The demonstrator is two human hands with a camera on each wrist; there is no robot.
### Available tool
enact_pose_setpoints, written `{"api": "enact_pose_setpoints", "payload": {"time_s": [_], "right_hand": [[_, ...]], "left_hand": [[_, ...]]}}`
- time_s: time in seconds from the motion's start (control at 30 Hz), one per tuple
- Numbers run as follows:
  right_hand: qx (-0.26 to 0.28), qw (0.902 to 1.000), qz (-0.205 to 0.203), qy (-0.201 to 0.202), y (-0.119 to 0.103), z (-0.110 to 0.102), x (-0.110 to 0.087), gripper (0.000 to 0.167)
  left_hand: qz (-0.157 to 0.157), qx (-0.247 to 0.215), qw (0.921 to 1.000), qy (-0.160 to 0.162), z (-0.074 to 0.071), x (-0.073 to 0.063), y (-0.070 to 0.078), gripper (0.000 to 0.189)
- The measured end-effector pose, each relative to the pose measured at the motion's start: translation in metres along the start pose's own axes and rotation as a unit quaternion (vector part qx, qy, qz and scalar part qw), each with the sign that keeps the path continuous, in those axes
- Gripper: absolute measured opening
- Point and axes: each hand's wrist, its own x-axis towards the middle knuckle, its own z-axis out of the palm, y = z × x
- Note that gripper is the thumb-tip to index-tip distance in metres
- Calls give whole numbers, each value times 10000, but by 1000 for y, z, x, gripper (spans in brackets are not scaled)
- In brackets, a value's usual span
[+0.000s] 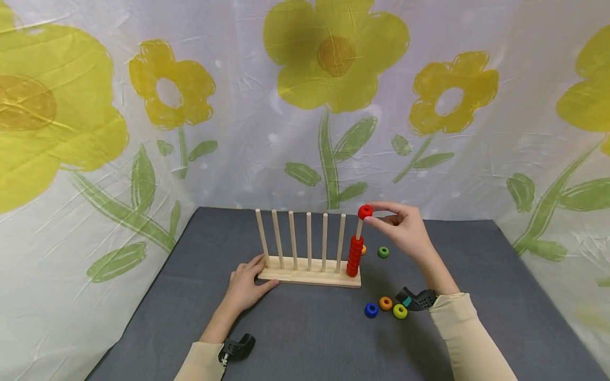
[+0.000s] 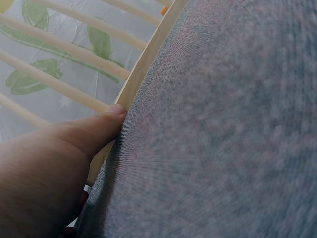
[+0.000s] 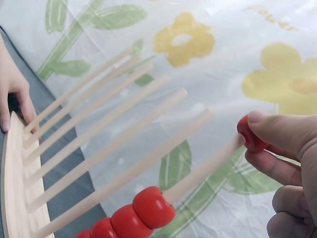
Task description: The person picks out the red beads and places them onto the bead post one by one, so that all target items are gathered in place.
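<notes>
A wooden peg stand (image 1: 310, 275) with a row of upright pegs rests on the table. My left hand (image 1: 245, 286) grips the left end of its base, thumb (image 2: 106, 121) along the front edge and the other fingers behind. Several red beads (image 1: 355, 256) are stacked on the rightmost peg. Between thumb and fingertips, my right hand (image 1: 402, 227) pinches another red bead (image 3: 251, 135) at the top of that peg. In the right wrist view the bead's hole faces the peg tip, and the bead overlaps the tip.
Right of the stand lie a green bead (image 1: 383, 252) and an orange bead (image 1: 364, 250) partly hidden behind the red stack. Nearer the front are a blue bead (image 1: 371, 310), another orange bead (image 1: 385, 303) and a yellow bead (image 1: 400, 311). A flowered cloth (image 1: 248, 159) hangs behind the grey table (image 1: 305, 333).
</notes>
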Motion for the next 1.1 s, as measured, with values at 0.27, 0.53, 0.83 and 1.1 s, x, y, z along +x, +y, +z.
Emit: {"api": "enact_pose_setpoints", "payload": {"time_s": [0.27,0.53,0.83,1.1], "right_hand": [[-173,9998,18,-59,0,4,1,31],[-198,9997,97,-133,2,7,0,30],[-291,9995,56,-146,8,9,-2,30],[-289,9995,24,-99,12,10,-3,30]], "left_hand": [[34,-25,10000,59,0,0,2,80],[18,36,10000,34,-1,1,2,80],[-4,19,10000,12,-2,0,2,79],[-13,39,10000,-9,-1,0,1,79]]}}
